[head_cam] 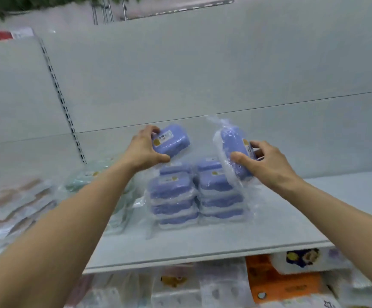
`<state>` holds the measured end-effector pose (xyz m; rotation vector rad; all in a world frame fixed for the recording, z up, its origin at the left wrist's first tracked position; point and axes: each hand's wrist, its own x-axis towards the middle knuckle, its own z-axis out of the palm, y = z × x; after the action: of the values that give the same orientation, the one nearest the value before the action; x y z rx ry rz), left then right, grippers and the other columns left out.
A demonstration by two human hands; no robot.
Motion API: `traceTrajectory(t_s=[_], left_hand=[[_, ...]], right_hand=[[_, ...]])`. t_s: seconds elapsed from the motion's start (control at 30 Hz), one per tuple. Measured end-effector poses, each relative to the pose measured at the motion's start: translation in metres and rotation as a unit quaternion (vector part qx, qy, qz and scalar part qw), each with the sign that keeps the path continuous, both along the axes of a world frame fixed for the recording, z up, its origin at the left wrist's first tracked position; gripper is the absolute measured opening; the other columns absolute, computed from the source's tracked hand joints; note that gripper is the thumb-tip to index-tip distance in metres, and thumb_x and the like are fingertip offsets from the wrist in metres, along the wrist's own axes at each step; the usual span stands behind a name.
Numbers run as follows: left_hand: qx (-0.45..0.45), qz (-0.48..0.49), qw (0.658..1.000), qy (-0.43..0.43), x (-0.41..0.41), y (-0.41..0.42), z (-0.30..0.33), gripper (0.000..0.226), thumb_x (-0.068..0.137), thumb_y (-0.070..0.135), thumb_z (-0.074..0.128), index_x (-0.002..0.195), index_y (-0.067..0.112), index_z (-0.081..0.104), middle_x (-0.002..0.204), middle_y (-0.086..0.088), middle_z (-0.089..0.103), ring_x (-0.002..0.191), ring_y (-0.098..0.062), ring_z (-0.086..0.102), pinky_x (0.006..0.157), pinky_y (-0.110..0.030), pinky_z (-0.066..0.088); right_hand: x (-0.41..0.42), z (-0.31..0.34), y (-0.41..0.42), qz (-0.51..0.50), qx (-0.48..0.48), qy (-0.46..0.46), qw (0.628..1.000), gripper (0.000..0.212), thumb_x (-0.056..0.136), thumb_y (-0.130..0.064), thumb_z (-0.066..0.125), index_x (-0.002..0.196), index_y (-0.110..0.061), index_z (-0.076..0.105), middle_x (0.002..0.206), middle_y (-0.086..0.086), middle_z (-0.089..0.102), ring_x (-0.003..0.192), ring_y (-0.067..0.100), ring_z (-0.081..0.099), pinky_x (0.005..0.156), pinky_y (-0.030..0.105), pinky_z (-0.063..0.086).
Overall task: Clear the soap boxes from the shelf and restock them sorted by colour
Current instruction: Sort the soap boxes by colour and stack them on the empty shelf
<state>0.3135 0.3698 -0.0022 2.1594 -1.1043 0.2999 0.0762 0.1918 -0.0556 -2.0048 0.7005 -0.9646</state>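
Stacks [197, 194] of blue wrapped boxes fill mid-shelf [203, 245]; left hand [144, 150] grips 1 blue box [171, 141], right hand [263, 162] another box [234, 150].

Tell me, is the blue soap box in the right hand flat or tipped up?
Tipped up. The plastic-wrapped blue soap box stands on edge in the right hand, above the flat-lying stacked blue boxes.
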Motion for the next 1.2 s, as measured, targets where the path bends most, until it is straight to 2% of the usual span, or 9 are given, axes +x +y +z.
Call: traceTrajectory(t_s=[0.23, 0.37, 0.53, 0.63, 0.77, 0.83, 0.93, 1.07, 1.2], left_hand=[[0.171, -0.011, 0.984, 0.045, 0.066, -0.058, -0.033, 0.076, 0.071, 0.028, 0.079, 0.138, 0.017, 0.044, 0.132, -0.010, 0.052, 0.117, -0.027, 0.050, 0.098, -0.036, 0.044], [0.212, -0.019, 0.976, 0.047, 0.073, -0.057, -0.036, 0.092, 0.055, 0.042, 0.056, 0.142, 0.014, 0.045, 0.138, -0.013, 0.051, 0.127, -0.030, 0.046, 0.106, -0.036, 0.040], [0.038, -0.121, 0.989, 0.083, 0.034, -0.045, -0.028, 0.071, 0.079, 0.041, 0.067, 0.144, 0.022, 0.046, 0.146, 0.004, 0.044, 0.134, -0.013, 0.040, 0.110, -0.027, 0.031], [-0.030, -0.232, 0.962, 0.141, -0.008, -0.038, -0.027, 0.063, 0.077, 0.063, 0.062, 0.133, 0.033, 0.054, 0.127, 0.019, 0.060, 0.118, 0.001, 0.054, 0.099, -0.026, 0.044], [-0.128, -0.238, 0.953, 0.140, -0.035, -0.045, -0.030, 0.036, 0.074, 0.037, 0.083, 0.102, 0.026, 0.063, 0.090, 0.015, 0.069, 0.084, 0.003, 0.063, 0.070, -0.013, 0.047], [-0.196, -0.207, 0.946, 0.156, -0.039, -0.046, -0.024, 0.033, 0.072, 0.028, 0.084, 0.091, 0.011, 0.063, 0.073, 0.003, 0.064, 0.065, -0.005, 0.056, 0.064, -0.021, 0.047], [-0.237, -0.157, 0.924, 0.255, -0.026, -0.045, -0.009, 0.027, 0.074, 0.025, 0.079, 0.077, 0.007, 0.058, 0.061, 0.005, 0.053, 0.052, -0.005, 0.045, 0.054, -0.020, 0.044], [-0.213, -0.163, 0.897, 0.352, -0.013, -0.040, 0.003, 0.053, 0.055, 0.044, 0.073, 0.091, 0.005, 0.065, 0.081, -0.010, 0.062, 0.073, -0.022, 0.059, 0.088, -0.045, 0.054], [-0.201, -0.190, 0.867, 0.415, -0.008, -0.039, 0.003, 0.043, 0.066, 0.031, 0.069, 0.099, 0.004, 0.062, 0.082, -0.011, 0.066, 0.064, -0.021, 0.062, 0.063, -0.028, 0.056]], right_hand=[[0.035, 0.005, -0.021, -0.004, 0.054, -0.033, 0.998, 0.072, 0.071, -0.060, 0.073, 0.129, -0.022, 0.054, 0.101, -0.003, 0.066, 0.090, 0.012, 0.064, 0.081, 0.031, 0.051], [0.050, 0.007, -0.023, -0.006, 0.082, -0.028, 0.996, 0.078, 0.074, -0.062, 0.069, 0.135, -0.020, 0.046, 0.100, 0.000, 0.064, 0.087, 0.015, 0.065, 0.077, 0.035, 0.054], [0.071, 0.015, -0.013, 0.037, 0.235, -0.073, 0.969, 0.083, 0.075, -0.058, 0.072, 0.136, -0.013, 0.041, 0.109, 0.009, 0.060, 0.076, 0.023, 0.069, 0.061, 0.036, 0.059], [0.083, 0.020, -0.002, 0.056, 0.306, -0.105, 0.945, 0.088, 0.074, -0.058, 0.073, 0.138, -0.011, 0.035, 0.105, 0.014, 0.061, 0.065, 0.025, 0.072, 0.059, 0.039, 0.060], [0.093, 0.029, 0.012, 0.079, 0.304, -0.101, 0.944, 0.088, 0.077, -0.062, 0.068, 0.139, -0.013, 0.030, 0.105, 0.017, 0.064, 0.070, 0.026, 0.073, 0.057, 0.038, 0.059], [0.093, 0.030, 0.011, 0.082, 0.235, -0.061, 0.967, 0.086, 0.079, -0.066, 0.062, 0.140, -0.013, 0.034, 0.105, 0.015, 0.063, 0.079, 0.026, 0.072, 0.060, 0.041, 0.060], [0.082, 0.026, -0.007, 0.020, -0.046, -0.007, 0.999, 0.098, 0.073, -0.062, 0.072, 0.149, -0.023, 0.024, 0.128, 0.002, 0.047, 0.114, 0.019, 0.052, 0.095, 0.040, 0.049], [0.077, 0.030, -0.015, 0.051, -0.409, 0.101, 0.906, 0.118, 0.057, -0.053, 0.082, 0.152, -0.033, 0.016, 0.154, -0.002, 0.016, 0.135, 0.023, 0.024, 0.112, 0.039, 0.029], [0.090, 0.042, -0.022, 0.041, -0.494, 0.101, 0.863, 0.107, 0.062, -0.037, 0.084, 0.151, -0.028, 0.025, 0.155, 0.002, 0.023, 0.138, 0.025, 0.022, 0.109, 0.044, 0.034]])
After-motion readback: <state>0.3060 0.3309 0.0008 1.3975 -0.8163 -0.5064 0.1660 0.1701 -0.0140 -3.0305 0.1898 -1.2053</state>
